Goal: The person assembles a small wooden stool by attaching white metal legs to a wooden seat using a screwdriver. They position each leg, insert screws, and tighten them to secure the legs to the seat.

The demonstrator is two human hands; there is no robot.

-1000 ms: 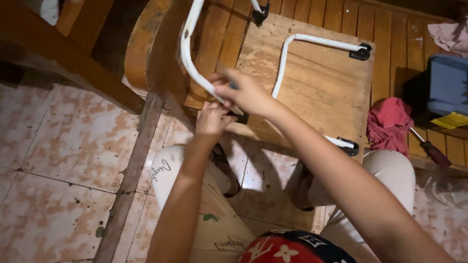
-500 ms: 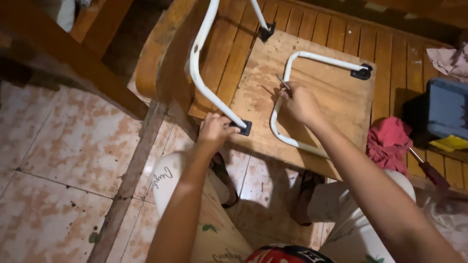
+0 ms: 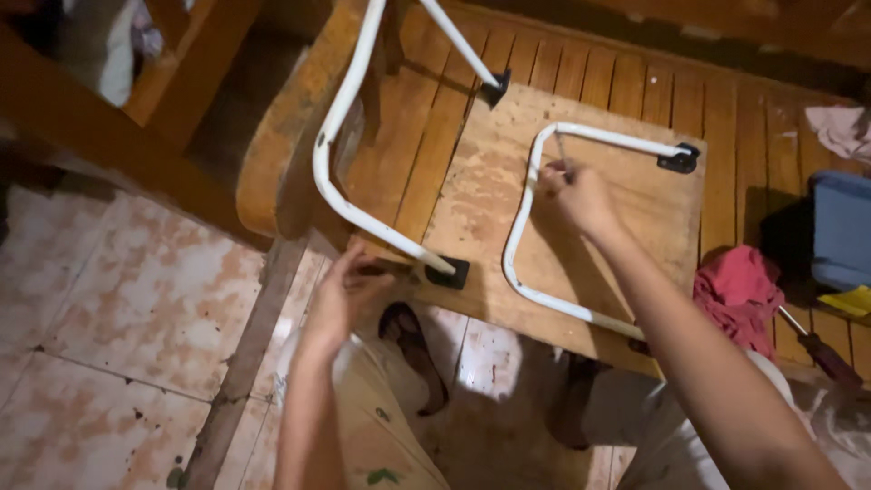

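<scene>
My left hand (image 3: 349,289) pinches the plywood board (image 3: 581,227) edge beside the black foot bracket (image 3: 447,272), my right hand (image 3: 576,195) closed on a thin tool at the white tube frame (image 3: 531,204), fastening seemingly unfinished.

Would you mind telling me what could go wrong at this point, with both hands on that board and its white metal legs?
1. The wooden board overhangs the slatted platform above the tiled floor; the left hand steadies its near edge, so it could tip if let go.
2. The right hand grips something thin at the white tube leg; a slip might nick the fingers.
3. Sandalled feet sit under the edge.
</scene>
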